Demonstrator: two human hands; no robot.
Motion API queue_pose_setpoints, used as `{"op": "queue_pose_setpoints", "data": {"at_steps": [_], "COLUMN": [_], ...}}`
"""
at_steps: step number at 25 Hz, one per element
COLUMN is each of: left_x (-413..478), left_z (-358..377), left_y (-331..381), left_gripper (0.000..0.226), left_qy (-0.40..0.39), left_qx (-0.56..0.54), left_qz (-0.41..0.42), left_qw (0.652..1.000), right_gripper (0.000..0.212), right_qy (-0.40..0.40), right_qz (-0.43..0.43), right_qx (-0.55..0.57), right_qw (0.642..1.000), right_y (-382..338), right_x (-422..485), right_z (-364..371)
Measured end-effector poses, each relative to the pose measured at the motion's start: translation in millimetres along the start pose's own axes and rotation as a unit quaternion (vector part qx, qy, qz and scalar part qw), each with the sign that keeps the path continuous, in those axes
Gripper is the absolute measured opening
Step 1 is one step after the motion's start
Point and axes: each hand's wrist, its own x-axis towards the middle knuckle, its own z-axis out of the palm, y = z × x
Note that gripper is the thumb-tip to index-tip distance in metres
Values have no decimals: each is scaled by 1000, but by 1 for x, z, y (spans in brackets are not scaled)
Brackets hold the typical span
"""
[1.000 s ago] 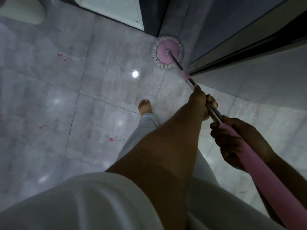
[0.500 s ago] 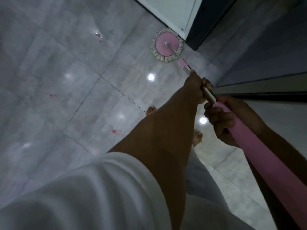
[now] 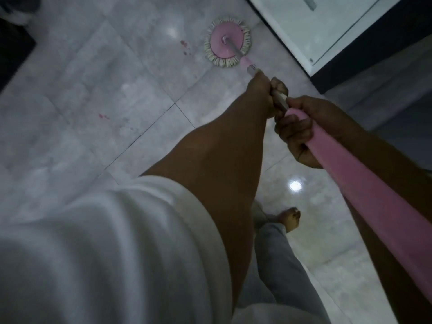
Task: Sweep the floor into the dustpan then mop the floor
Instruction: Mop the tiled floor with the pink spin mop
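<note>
Left hand (image 3: 261, 90): fingers curled tight round the bare metal part of the mop handle (image 3: 364, 190).
Right hand (image 3: 301, 129): fingers wrapped round the pink grip, just behind the left.
Handle axis: runs from lower right, up and away from the body.
Mop head (image 3: 226, 42): flat on the floor (image 3: 93, 90) ahead of both hands, nearer the left one, with pink stains (image 3: 185, 46) just to its left.
Next move: probably a short push left over the stains.

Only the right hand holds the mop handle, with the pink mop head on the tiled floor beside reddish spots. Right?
No. The head view shows both hands on the mop handle: the left hand grips the metal part, the right hand the pink grip. The mop head is on the floor beside the spots.
</note>
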Motion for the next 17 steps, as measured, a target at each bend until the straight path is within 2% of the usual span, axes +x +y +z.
{"op": "queue_pose_setpoints", "data": {"at_steps": [4,11,17], "left_x": [-8,-25,-31], "left_z": [-21,-42,-50], "left_y": [2,-45,-44], "left_gripper": [61,55,55], "left_qy": [4,16,20], "left_qx": [-34,-93,-120], "left_qz": [-1,-25,-38], "left_qw": [999,995,992], "right_gripper": [31,26,28], "right_qy": [-4,11,34], "right_qz": [28,70,83], "right_qx": [-18,-16,-48], "right_qw": [999,997,995], "right_y": [14,47,45], "right_x": [7,-23,-21], "right_z": [7,-13,-6]}}
